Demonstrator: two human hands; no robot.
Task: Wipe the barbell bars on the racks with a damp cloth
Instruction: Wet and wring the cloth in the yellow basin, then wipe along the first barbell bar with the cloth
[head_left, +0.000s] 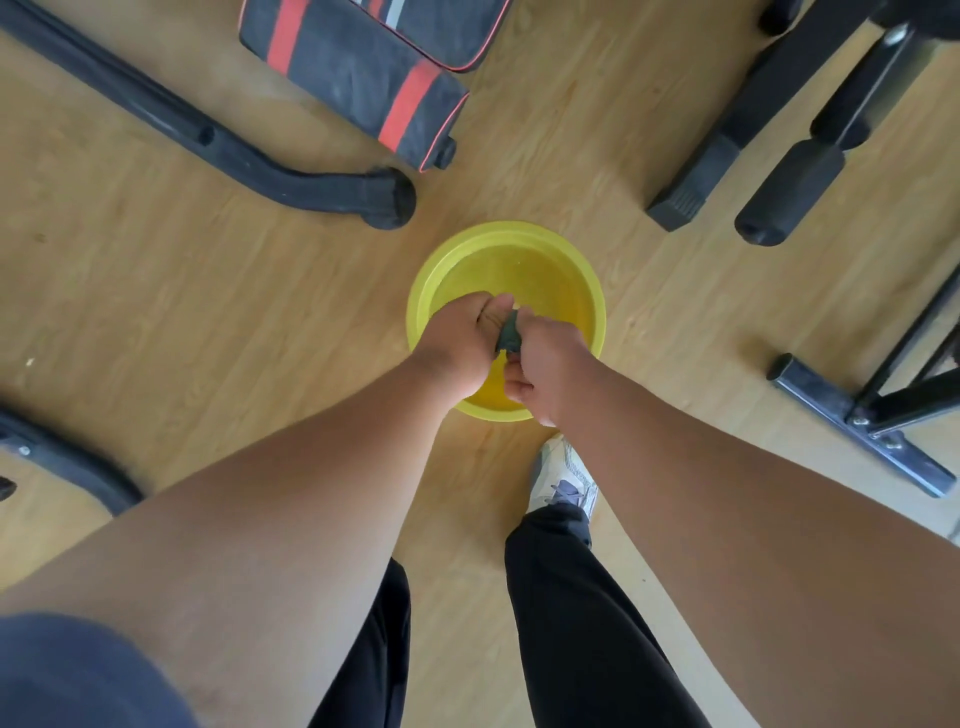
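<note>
The floor (171, 291) looks like light wood-grain laminate, smooth with a soft sheen. The yellow basin (592, 291) at centre frame looks like smooth, slightly glossy plastic. The small dark cloth (509, 332) gripped between the 2 hands looks soft and bunched. At upper centre, the bench pads (358, 73) have a matt, creased, dusty black covering with red stripes. The curved frame leg (218, 140) at upper left looks like scuffed black painted metal. The foam rollers (792, 192) at upper right look matt black.
</note>
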